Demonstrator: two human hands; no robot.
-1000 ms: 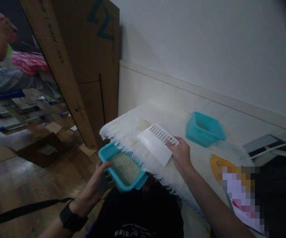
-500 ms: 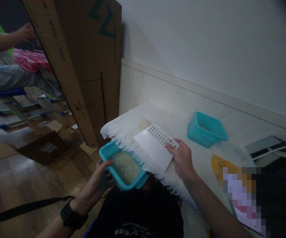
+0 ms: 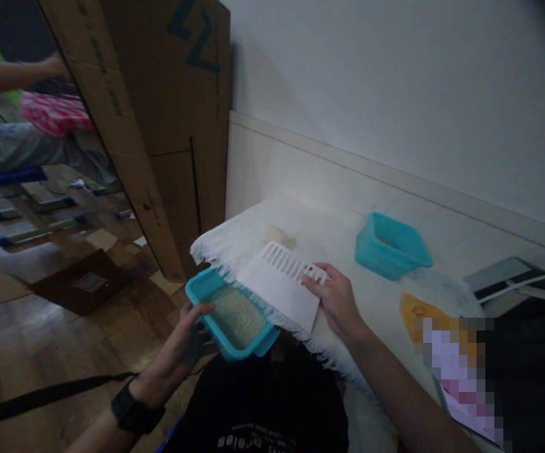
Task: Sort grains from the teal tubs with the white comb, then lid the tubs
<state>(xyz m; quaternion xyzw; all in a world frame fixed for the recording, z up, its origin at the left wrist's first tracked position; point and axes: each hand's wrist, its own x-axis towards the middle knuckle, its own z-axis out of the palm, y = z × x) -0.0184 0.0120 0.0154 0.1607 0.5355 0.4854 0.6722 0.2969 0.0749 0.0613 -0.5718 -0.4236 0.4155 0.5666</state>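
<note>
My left hand grips the left side of a turquoise plastic tub, thumb over its rim. White grains that look like rice lie inside it. The tub sits just below the fringed edge of a white tablecloth. In my right hand is a flat white plastic scraper with a row of slots along its far side, its broad plain side towards the cloth's edge. A small pale heap of grains rests on the cloth just beyond the scraper.
A second turquoise tub stands on the table near the wall. Clear plastic and a yellow packet lie to the right. A tall cardboard box rises at the left. Behind it, another person's arm shows.
My right hand has drawn the scraper towards the tub and the cloth's near edge. More of the pale heap shows behind it. My left hand keeps its hold on the tub.
</note>
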